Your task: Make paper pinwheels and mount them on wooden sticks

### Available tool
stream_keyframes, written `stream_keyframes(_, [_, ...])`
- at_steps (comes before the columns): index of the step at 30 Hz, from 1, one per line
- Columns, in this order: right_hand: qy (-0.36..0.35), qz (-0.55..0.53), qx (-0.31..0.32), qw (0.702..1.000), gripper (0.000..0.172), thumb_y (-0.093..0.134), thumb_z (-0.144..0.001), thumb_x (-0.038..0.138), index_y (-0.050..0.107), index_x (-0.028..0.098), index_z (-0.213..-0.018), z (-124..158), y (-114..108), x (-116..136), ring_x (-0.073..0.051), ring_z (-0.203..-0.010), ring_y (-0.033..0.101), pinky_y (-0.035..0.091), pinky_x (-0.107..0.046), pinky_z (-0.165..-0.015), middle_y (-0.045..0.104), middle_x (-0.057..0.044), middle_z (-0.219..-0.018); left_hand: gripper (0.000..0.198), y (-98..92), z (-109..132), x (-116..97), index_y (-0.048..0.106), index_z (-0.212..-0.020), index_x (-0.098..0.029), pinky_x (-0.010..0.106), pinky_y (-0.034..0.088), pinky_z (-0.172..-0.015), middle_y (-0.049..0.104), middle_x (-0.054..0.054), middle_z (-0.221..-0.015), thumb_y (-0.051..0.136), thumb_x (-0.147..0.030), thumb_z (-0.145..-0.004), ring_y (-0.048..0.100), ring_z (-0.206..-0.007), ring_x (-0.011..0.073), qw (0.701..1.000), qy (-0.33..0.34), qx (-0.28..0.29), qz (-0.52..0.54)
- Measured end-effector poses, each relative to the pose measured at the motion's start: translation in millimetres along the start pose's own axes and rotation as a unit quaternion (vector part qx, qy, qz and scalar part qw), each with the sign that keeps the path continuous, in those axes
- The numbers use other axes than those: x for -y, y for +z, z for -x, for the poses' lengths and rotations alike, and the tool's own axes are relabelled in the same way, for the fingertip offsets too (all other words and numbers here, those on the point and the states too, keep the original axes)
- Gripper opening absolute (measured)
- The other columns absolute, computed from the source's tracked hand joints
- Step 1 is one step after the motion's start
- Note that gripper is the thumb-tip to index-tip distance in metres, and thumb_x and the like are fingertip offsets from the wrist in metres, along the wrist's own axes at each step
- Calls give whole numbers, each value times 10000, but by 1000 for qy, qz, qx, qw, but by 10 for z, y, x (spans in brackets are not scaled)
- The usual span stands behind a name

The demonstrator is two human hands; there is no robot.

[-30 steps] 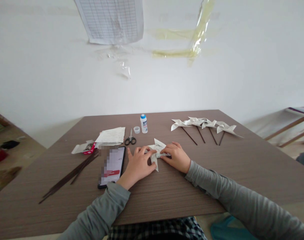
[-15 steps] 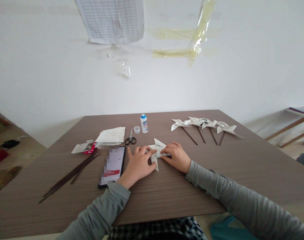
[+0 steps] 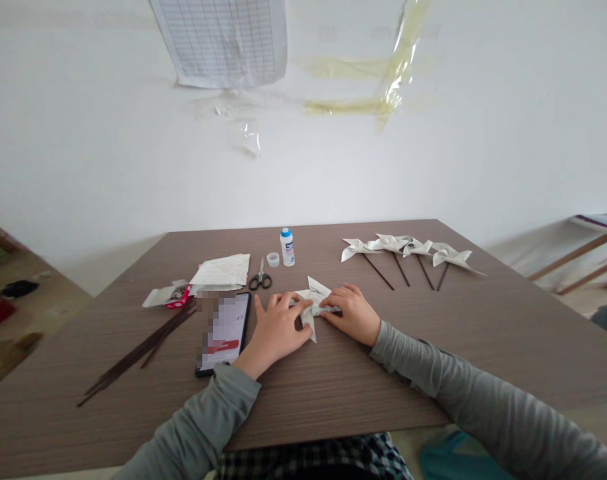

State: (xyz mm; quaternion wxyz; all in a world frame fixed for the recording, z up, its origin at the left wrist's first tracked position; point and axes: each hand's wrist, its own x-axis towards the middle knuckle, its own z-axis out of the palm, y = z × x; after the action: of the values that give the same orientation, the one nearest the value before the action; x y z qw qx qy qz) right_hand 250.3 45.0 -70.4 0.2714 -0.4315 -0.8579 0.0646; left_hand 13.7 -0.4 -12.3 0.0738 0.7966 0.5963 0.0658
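A folded paper pinwheel (image 3: 314, 300) lies on the brown table (image 3: 303, 393) between my hands, without a stick that I can see. My left hand (image 3: 279, 327) grips its left side, fingertips near the centre and thumb at the lower blade. On the right side, my right hand (image 3: 354, 313) pinches a blade between thumb and fingers. A white glue bottle (image 3: 288, 247) with a blue cap stands behind, beside a small clear cup (image 3: 273, 260) and black scissors (image 3: 260, 280).
Several pinwheels on sticks (image 3: 418, 247) lie at the back right. To the left are a paper stack (image 3: 220, 272), a small red box (image 3: 179, 299), dark sticks (image 3: 138, 353) and a phone (image 3: 228, 333). A white wall borders the table's back edge.
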Motion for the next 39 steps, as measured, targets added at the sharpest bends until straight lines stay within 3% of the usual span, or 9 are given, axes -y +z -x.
stream_keyframes(13, [4,-1,7,1000,81,841,-1084,319,878,287,-1149,-7,-8,1,-275,-1068,815,476,-586,-1281,882,-62,-1102,568,-1,25,-4,754,-1593,-380,972,190,-1360,722,100,-1666,726,-358,-1026,592,-1559,458,1000,4,-15,6])
stream_keyframes(27, [11,-10,11,1000,95,854,-1075,297,884,273,-1162,-5,-12,11,-276,-1066,814,464,-576,-1282,877,-64,-1076,530,-48,13,-27,774,-1576,-424,955,192,-1373,715,87,-1653,730,-370,-1051,578,-1578,437,1000,-1,11,1])
stream_keyframes(39, [6,-11,7,1000,79,849,-1076,296,881,279,-1146,-7,-12,-3,-270,-1039,811,458,-571,-1280,879,-57,-1077,542,-4,22,-28,763,-1573,-425,937,197,-1384,715,76,-1667,753,-373,-1034,583,-1569,436,1000,-8,-5,2])
